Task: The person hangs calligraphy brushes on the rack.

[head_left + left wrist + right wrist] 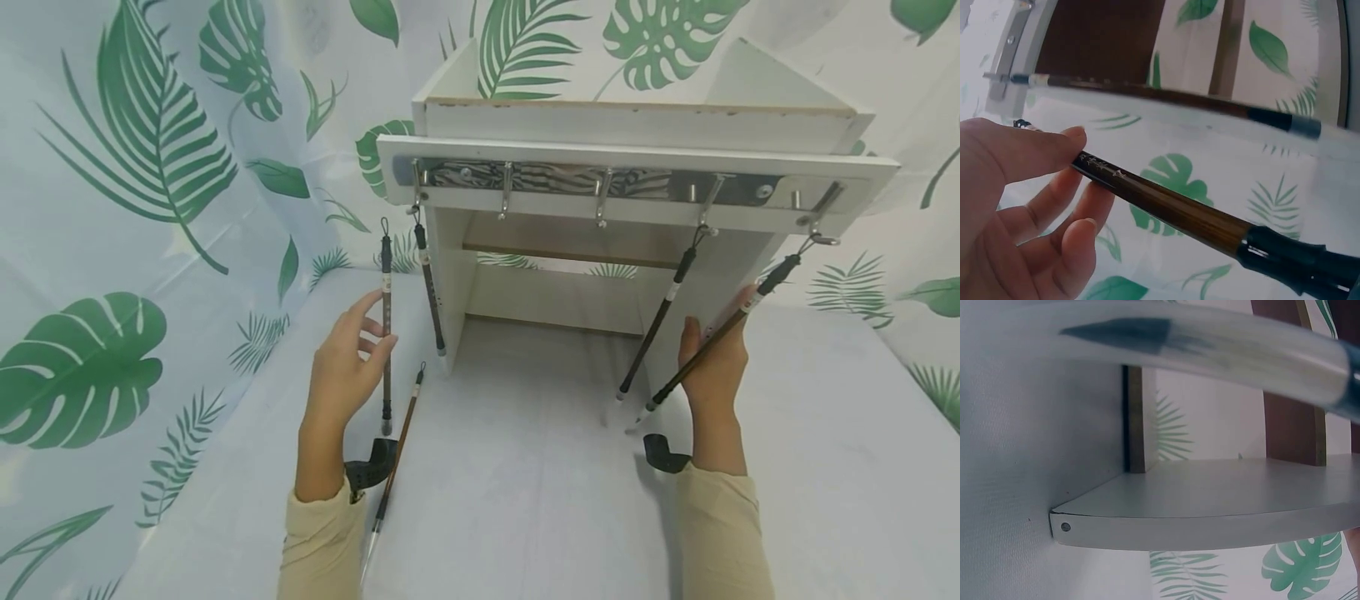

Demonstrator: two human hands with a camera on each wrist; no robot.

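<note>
Leaf-print cloth [112, 208], white with green fronds, hung as backdrop and spread over the table [525, 500]; white wooden rack [637, 150] standing at the far middle of the table, open below, with a metal hook rail [600, 183] across its front edge.

Left hand [347, 367], raised left of the rack, thumb and fingertips lightly pinching the shaft of a dark brush [386, 333] held upright with its cord loop uppermost, not on any hook; the left wrist view shows the thumb [1035, 150] on top of the brown shaft and the fingers loosely curled beneath.

Right hand [716, 362], raised at the rack's right leg, fingers upright against a hanging brush [712, 337] that slants down from the rightmost hook; how firmly it grips cannot be told, the palm facing away; the right wrist view gives only a blurred clear brush cap and the rack's shelf.

Two further brushes hanging from the rail: one at the left end [430, 287], one right of centre [660, 317]; another brush [393, 454] lying on the table just beside the left wrist.
</note>
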